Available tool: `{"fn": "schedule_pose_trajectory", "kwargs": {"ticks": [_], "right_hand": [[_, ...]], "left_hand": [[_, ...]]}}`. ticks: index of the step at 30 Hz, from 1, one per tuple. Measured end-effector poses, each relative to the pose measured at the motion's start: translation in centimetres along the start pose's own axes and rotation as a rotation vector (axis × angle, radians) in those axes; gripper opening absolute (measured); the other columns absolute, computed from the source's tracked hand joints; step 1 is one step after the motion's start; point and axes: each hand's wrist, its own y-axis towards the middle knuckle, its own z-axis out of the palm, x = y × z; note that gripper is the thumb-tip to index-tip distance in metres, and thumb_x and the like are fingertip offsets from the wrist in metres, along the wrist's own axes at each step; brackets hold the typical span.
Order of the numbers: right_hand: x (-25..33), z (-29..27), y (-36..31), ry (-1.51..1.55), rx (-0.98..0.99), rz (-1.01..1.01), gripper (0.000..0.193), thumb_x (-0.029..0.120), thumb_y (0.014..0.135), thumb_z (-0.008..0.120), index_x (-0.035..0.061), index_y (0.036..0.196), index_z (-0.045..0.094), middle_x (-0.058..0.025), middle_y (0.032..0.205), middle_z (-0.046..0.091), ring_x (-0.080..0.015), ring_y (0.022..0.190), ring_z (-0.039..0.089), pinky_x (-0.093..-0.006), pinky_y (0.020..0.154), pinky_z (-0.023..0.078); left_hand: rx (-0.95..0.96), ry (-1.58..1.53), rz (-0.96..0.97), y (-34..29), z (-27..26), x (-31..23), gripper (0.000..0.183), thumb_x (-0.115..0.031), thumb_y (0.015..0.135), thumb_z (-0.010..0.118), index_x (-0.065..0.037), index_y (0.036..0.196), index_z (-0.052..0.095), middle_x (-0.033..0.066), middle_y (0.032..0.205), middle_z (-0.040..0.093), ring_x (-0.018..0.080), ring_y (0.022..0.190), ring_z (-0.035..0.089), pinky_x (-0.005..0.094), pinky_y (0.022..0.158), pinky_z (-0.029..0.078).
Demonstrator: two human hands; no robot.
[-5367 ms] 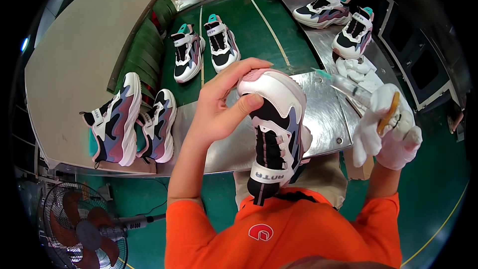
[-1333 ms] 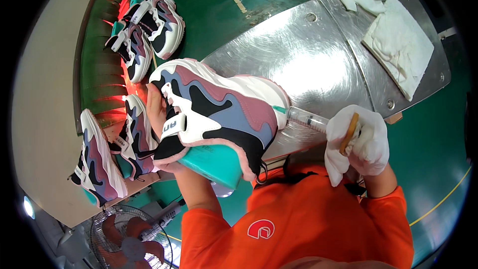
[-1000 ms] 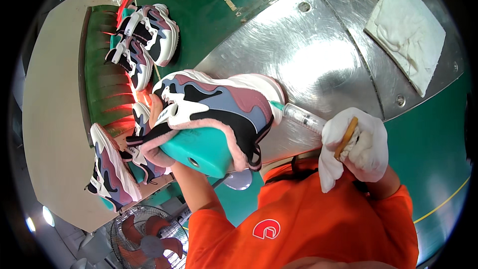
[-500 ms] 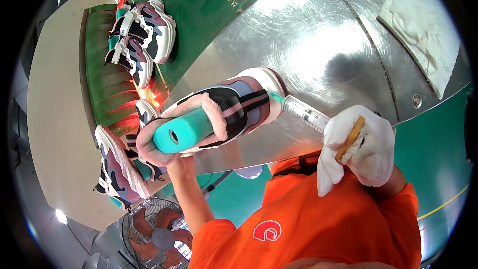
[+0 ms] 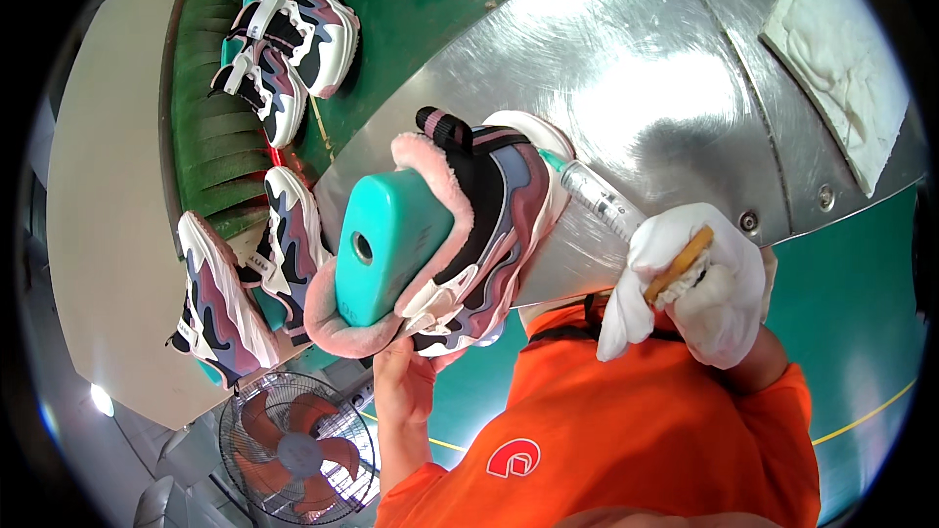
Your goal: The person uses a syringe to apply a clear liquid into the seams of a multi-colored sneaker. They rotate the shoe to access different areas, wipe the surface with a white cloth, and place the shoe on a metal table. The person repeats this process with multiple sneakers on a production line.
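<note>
A chunky sneaker [image 5: 504, 200] in black, mauve, grey-blue and white, with pink fluffy lining, is tilted over the near edge of the metal table. A turquoise shoe last [image 5: 391, 249] fills its opening. My bare left hand [image 5: 409, 372] grips the sneaker from below, its fingers partly hidden behind it. My right hand [image 5: 719, 318], in a white glove, is closed round a clear syringe [image 5: 599, 198]. The syringe's green tip is at the white sole edge. A tan stick-like piece [image 5: 680, 266] with white material beside it is also in the right hand.
Matching sneakers [image 5: 318, 34] sit at the far left by a green slatted belt [image 5: 201, 108]; another pair [image 5: 220, 308] lies nearer. White cloth [image 5: 841, 68] rests on the metal table [image 5: 548, 49] at right. A fan [image 5: 298, 455] stands lower left.
The sneaker has turned and tipped in my left hand, so more of its side and white strap shows. The syringe stays at the sole, and the red glow by the belt has dimmed.
</note>
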Motion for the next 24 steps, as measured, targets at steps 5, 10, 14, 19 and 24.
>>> {"fn": "schedule_pose_trajectory", "kwargs": {"ticks": [5, 10, 14, 19, 24], "right_hand": [[0.9, 0.4, -0.1, -0.199, -0.051, 0.018, 0.040, -0.008, 0.075, 0.060, -0.0070, 0.114, 0.050, -0.0119, 0.077, 0.059, -0.0208, 0.073, 0.063, -0.0357, 0.071, 0.055], [1.0, 1.3, -0.5, -0.234, -0.117, 0.049, 0.039, -0.006, 0.076, 0.060, -0.0073, 0.114, 0.052, -0.0111, 0.076, 0.061, -0.0190, 0.072, 0.064, -0.0314, 0.067, 0.053], [1.7, 2.1, -0.6, -0.313, -0.187, 0.142, 0.037, -0.002, 0.077, 0.063, -0.0061, 0.113, 0.055, -0.0106, 0.078, 0.062, -0.0166, 0.071, 0.065, -0.0272, 0.065, 0.052], [2.0, 3.9, -0.4, -0.314, -0.286, 0.146, 0.034, 0.002, 0.078, 0.065, -0.0046, 0.111, 0.058, -0.0097, 0.084, 0.062, -0.0148, 0.070, 0.066, -0.0244, 0.063, 0.052], [2.3, 5.4, -0.2, -0.464, -0.317, 0.205, 0.048, 0.026, 0.083, 0.068, -0.0072, 0.113, 0.049, -0.0130, 0.068, 0.058, -0.0265, 0.061, 0.065, -0.0331, 0.052, 0.053]], "left_hand": [[0.005, -0.015, 0.004, 0.2, 0.9, -0.2, 0.053, -0.037, 0.098, 0.048, 0.009, 0.124, 0.047, 0.0206, 0.116, 0.062, 0.0328, 0.097, 0.067, 0.0424, 0.080, 0.060], [0.070, -0.020, -0.030, -0.5, 0.9, 0.1, 0.056, -0.039, 0.097, 0.050, 0.009, 0.125, 0.046, 0.0198, 0.117, 0.062, 0.0305, 0.097, 0.068, 0.0397, 0.079, 0.060], [0.123, -0.012, -0.073, -1.5, 0.8, 0.8, 0.058, -0.038, 0.095, 0.055, 0.010, 0.127, 0.045, 0.0200, 0.117, 0.062, 0.0288, 0.098, 0.067, 0.0375, 0.078, 0.061], [0.207, -0.018, -0.140, -2.4, 0.5, 1.7, 0.059, -0.036, 0.094, 0.058, 0.011, 0.126, 0.045, 0.0199, 0.116, 0.062, 0.0292, 0.099, 0.067, 0.0394, 0.078, 0.061], [0.283, 0.051, -0.177, -3.0, 1.0, 2.6, 0.060, -0.036, 0.087, 0.067, 0.012, 0.119, 0.050, 0.0199, 0.106, 0.065, 0.0308, 0.093, 0.068, 0.0391, 0.073, 0.061]]}}
